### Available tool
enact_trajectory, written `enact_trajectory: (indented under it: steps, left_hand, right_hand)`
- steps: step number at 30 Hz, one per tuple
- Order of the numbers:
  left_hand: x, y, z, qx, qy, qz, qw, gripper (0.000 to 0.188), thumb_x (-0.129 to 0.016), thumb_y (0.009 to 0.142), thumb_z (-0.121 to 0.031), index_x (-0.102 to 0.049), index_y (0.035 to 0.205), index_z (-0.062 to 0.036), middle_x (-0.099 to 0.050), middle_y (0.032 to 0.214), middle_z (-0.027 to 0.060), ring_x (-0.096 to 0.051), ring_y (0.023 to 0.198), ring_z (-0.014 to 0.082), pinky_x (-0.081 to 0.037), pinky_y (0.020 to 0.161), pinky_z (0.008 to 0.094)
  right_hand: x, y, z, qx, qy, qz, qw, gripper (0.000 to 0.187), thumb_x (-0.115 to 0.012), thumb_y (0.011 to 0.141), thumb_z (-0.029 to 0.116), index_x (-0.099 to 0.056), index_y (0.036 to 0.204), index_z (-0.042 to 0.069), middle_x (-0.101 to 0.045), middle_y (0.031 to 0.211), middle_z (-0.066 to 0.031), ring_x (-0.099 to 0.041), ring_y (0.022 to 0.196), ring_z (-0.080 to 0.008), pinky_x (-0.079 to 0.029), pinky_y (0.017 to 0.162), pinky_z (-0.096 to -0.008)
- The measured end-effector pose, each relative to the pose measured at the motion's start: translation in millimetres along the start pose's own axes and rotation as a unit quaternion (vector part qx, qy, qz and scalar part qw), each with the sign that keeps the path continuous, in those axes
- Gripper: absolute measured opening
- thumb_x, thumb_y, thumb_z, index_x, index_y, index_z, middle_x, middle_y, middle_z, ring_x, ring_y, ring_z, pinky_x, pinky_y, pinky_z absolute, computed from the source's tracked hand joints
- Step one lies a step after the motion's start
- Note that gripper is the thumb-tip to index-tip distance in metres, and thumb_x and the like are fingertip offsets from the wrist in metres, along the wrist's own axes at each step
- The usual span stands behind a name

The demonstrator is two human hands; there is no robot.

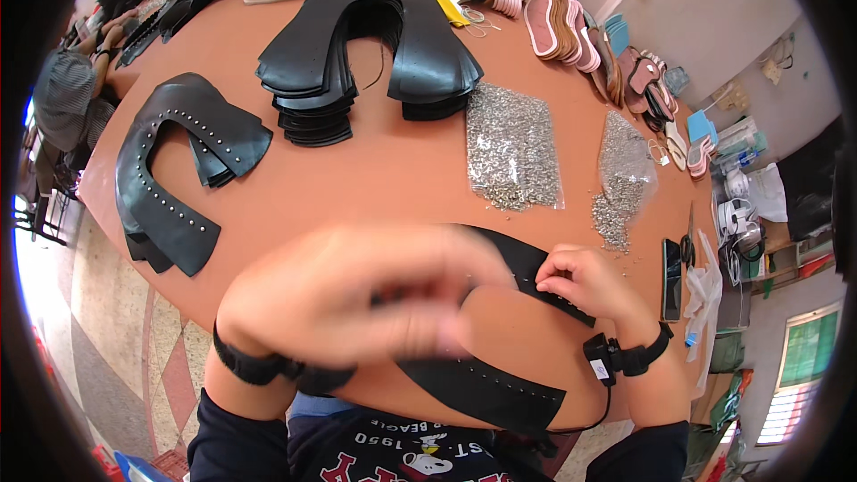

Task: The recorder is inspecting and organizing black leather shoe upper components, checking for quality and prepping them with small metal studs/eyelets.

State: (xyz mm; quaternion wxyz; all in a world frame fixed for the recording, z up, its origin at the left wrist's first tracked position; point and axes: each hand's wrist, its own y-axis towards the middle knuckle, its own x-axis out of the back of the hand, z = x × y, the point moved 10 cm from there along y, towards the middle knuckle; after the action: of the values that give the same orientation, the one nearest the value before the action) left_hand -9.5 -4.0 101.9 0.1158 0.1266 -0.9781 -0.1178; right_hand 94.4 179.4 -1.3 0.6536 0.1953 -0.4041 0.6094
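A curved U-shaped piece of black leather (500,390) lies on the table in front of me, with a row of small metal studs or holes along each arm. My left hand (375,290) hangs above it, smeared by motion, and covers its bend; what the fingers hold cannot be made out. At the piece's far arm is my right hand (585,278), its thumb and fingertips pinched together by the row of studs. Anything between those fingertips is too small to name. Both wrists carry black bands.
Studded leather pieces (147,201) lie at the left, near a tall stack of black leather pieces (379,4). Two clear bags of metal studs (513,143) spill onto the tabletop (402,187). A phone (671,277) and scissors (688,245) lie right. Another person (67,98) sits far left.
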Motion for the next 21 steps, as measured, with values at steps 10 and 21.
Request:
enact_trajectory:
  steps: [10, 21]
  left_hand:
    - [21, 22, 92, 0.126, 0.207, -0.048, 0.969, 0.024, -0.065, 0.083, -0.016, -0.061, 0.100, 0.0002, -0.063, 0.079, 0.0102, -0.060, 0.069, 0.0179, -0.049, 0.062, 0.0291]
    - [12, 19, 126, 0.184, 0.285, -0.022, 0.941, 0.035, -0.080, 0.060, -0.014, -0.062, 0.089, -0.0041, -0.063, 0.082, 0.0097, -0.062, 0.079, 0.0272, -0.048, 0.068, 0.0370]
  right_hand:
    - [-2, 18, -10, -0.085, -0.050, 0.085, 0.991, 0.015, -0.074, 0.069, 0.011, -0.064, 0.073, 0.001, -0.064, 0.067, -0.0094, -0.060, 0.062, -0.0184, -0.046, 0.056, -0.0313]
    - [85, -38, -92, -0.061, 0.187, -0.256, 0.946, 0.010, -0.067, 0.076, 0.008, -0.066, 0.081, 0.000, -0.060, 0.074, -0.0055, -0.057, 0.070, -0.0146, -0.046, 0.063, -0.0273]
